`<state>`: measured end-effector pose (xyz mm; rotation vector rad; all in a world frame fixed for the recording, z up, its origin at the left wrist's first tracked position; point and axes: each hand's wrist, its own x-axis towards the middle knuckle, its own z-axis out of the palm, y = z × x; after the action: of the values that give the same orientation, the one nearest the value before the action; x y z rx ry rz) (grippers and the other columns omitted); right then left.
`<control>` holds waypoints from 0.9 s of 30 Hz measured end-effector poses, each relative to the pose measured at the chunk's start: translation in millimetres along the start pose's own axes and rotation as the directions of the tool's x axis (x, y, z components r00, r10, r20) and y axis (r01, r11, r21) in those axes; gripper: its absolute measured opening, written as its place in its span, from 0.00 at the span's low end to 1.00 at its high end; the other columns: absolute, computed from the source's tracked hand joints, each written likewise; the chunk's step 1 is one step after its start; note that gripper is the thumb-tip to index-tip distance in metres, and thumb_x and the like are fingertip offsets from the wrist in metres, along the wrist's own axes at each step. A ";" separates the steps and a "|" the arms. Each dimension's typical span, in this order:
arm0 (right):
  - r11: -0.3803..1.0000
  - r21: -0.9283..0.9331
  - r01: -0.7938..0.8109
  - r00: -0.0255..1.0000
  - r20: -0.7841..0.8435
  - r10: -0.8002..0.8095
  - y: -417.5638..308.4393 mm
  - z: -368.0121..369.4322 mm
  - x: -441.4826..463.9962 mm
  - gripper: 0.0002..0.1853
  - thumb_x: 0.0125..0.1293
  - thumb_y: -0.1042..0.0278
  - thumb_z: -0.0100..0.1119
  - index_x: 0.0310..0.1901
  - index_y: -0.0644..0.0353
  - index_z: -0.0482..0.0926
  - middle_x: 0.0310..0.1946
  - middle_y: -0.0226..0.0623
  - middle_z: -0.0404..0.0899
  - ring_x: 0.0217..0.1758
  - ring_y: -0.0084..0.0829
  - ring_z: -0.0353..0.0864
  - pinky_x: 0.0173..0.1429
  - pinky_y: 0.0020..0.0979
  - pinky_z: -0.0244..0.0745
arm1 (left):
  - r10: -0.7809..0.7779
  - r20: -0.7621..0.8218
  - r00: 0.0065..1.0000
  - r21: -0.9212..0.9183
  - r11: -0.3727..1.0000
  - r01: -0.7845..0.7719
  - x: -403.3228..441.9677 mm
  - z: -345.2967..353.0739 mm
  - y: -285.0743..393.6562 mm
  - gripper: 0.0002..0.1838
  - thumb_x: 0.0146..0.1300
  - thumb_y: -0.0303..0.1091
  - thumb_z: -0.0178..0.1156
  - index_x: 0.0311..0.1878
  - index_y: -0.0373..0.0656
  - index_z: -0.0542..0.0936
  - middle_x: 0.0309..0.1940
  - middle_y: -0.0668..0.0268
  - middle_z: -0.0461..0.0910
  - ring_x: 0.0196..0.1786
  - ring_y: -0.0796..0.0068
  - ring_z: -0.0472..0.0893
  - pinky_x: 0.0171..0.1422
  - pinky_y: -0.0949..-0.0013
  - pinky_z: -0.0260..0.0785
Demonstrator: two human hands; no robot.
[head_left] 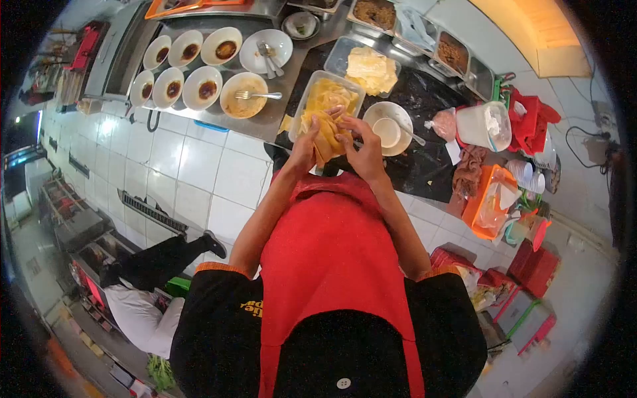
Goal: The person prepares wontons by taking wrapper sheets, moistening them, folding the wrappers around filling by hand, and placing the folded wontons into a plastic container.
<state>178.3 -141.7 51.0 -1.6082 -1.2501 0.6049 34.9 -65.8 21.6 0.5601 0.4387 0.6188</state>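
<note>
My left hand (304, 151) grips a stack of thin yellow dough wrappers (325, 140) from its left side. On the other side my right hand (365, 151) has its fingers bent against the same stack, thumb and fingertips at its edge. Just beyond both hands, a clear plastic container (301, 99) holds more yellow wrappers. A second container (340, 54) with paler, folded sheets (371, 70) stands behind it to the right. Right of my right hand is a bowl (402, 114) with a smaller cup (386, 132) and a spoon inside.
Several white bowls (200, 87) with dark sauce stand on the steel counter at left, near a bowl with a fork (259, 95). Metal trays of brown filling (373, 13) line the back. A white tub (484, 126) and orange basket (490, 202) are at right. Another person (149, 312) is at lower left.
</note>
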 end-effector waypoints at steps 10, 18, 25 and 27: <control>0.984 0.180 0.010 0.999 -0.044 -0.002 15.3 -29.8 -11.1 0.21 0.61 0.87 0.68 0.55 0.63 0.79 0.39 0.31 0.81 0.45 0.22 0.83 0.51 0.25 0.81 | -0.011 -0.053 0.999 0.200 0.979 0.021 8.0 9.1 -19.6 0.24 0.74 0.44 0.62 0.65 0.41 0.73 0.55 0.62 0.80 0.55 0.70 0.82 0.60 0.65 0.77; 0.829 -0.551 -0.096 0.995 -0.022 0.101 86.9 -88.0 -26.5 0.23 0.60 0.50 0.73 0.54 0.52 0.85 0.66 0.49 0.68 0.76 0.52 0.59 0.77 0.53 0.50 | 0.003 -0.334 0.943 0.189 0.980 0.064 15.2 15.4 -32.2 0.24 0.63 0.34 0.75 0.58 0.39 0.77 0.52 0.63 0.82 0.51 0.70 0.85 0.54 0.66 0.81; 0.654 -0.756 0.027 0.989 0.114 0.092 116.6 -90.9 -52.5 0.22 0.63 0.48 0.70 0.58 0.44 0.85 0.78 0.51 0.55 0.80 0.55 0.53 0.78 0.54 0.43 | 0.042 -0.268 0.963 0.285 0.958 0.038 13.6 3.0 -36.3 0.24 0.62 0.33 0.76 0.57 0.38 0.77 0.50 0.62 0.83 0.50 0.71 0.85 0.54 0.66 0.82; 0.804 -0.594 0.008 0.999 -0.038 -0.038 89.1 -94.9 -41.5 0.23 0.62 0.50 0.71 0.59 0.41 0.85 0.78 0.52 0.55 0.80 0.53 0.53 0.79 0.53 0.43 | 0.076 -0.331 0.941 0.341 0.939 0.044 11.4 5.2 -40.4 0.24 0.61 0.33 0.76 0.57 0.38 0.77 0.49 0.63 0.84 0.50 0.72 0.85 0.53 0.67 0.81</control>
<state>281.5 -216.6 1.9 -2.1000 -1.5144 0.1445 63.0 -87.7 -1.4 0.7948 0.8820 0.6613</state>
